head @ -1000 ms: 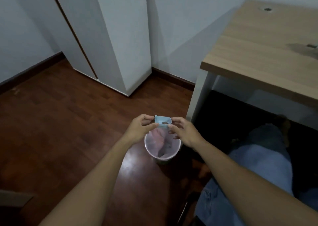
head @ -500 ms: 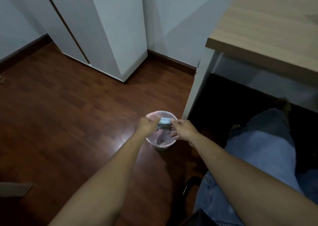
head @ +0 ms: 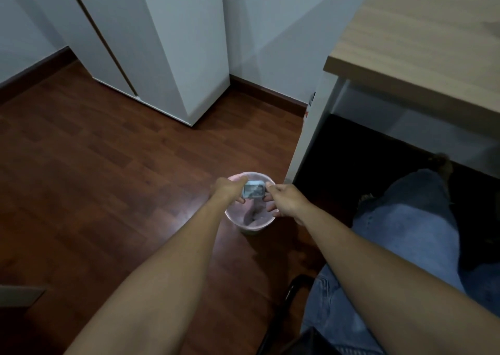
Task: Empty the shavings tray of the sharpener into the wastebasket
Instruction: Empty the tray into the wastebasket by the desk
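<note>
Dark reddish-brown wood-plank floor point(head: 108, 165), glossy, with a pale glare patch just left of the small round translucent pinkish wastebasket point(head: 253, 223) standing on it. White tall cabinet point(head: 167, 57) resting on the boards near the wall corner. White leg point(head: 305, 149) of the light-wood worktop point(head: 419, 38) planted just beyond the basket.

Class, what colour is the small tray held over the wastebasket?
Light blue tray, seen in the head view.

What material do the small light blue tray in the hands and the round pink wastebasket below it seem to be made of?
The small light blue tray looks like moulded plastic: even colour, rounded corners, a faint sheen. The round pink wastebasket seems thin translucent plastic, since its wall glows pale. A liner inside it cannot be ruled out.
</note>
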`<state>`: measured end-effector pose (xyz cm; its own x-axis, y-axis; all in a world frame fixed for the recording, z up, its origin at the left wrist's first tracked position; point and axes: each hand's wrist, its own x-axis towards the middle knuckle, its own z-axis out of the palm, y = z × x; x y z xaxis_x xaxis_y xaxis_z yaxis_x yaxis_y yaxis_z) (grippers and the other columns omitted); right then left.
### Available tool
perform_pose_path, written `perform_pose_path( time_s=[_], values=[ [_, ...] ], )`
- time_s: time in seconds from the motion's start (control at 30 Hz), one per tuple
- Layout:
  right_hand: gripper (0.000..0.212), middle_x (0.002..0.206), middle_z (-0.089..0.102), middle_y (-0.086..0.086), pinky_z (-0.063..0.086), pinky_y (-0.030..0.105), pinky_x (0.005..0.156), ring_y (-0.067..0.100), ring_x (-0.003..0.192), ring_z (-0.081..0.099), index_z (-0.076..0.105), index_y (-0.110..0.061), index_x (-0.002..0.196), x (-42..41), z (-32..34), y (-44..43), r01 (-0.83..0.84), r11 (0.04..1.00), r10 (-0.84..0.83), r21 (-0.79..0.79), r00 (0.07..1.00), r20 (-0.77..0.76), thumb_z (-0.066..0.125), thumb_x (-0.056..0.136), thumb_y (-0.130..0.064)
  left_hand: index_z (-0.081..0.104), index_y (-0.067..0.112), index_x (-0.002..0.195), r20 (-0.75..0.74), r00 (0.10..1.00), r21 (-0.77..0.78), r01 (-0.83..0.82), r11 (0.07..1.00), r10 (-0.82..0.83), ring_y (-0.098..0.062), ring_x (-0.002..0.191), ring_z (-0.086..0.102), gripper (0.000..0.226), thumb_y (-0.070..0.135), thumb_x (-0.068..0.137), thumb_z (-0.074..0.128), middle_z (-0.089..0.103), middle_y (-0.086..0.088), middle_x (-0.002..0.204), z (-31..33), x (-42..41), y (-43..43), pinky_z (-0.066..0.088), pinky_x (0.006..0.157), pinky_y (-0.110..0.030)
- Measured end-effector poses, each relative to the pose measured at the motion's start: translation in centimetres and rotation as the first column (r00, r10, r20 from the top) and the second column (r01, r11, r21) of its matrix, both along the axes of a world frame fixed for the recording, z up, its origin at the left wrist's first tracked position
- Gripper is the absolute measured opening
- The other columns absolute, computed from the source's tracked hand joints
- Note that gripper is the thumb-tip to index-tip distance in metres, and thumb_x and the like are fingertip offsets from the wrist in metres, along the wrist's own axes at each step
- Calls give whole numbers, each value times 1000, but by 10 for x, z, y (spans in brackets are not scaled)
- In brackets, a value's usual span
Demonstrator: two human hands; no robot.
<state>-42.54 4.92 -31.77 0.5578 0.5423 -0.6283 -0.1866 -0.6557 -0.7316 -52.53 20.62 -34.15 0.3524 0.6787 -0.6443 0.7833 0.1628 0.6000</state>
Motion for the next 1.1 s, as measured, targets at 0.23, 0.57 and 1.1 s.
perform_pose_path(
  time_s=[0.23,0.57,1.1],
  values=[
    [48,118,78,10,59,32,68,18,82,76,68,-11,141,1,3,-1,3,1000,-3,5,1000,14,48,114,-46,74,22,89,26,993,1,118,993,-118,-22,80,77,39,58,100,67,89,-12,90,14,-6,2,57,66,-30],
    [60,135,71,10,54,17,53,11,78,68,55,-3,151,5,11,-13,-24,997,18,77,997,81,82,97,-10,71,20,146,371,873,-61,362,930,-316,-23,131,71,58,9,93,88,73,-4,142,21,-39,5,61,97,-26],
    [58,145,65,-2,52,10,50,18,96,75,55,-15,156,18,160,42,-193,935,56,297,908,415,76,103,-26,76,39,136,482,803,246,262,933,-352,-10,127,70,49,26,91,90,78,13,138,183,-34,62,56,81,-29]
  ],
)
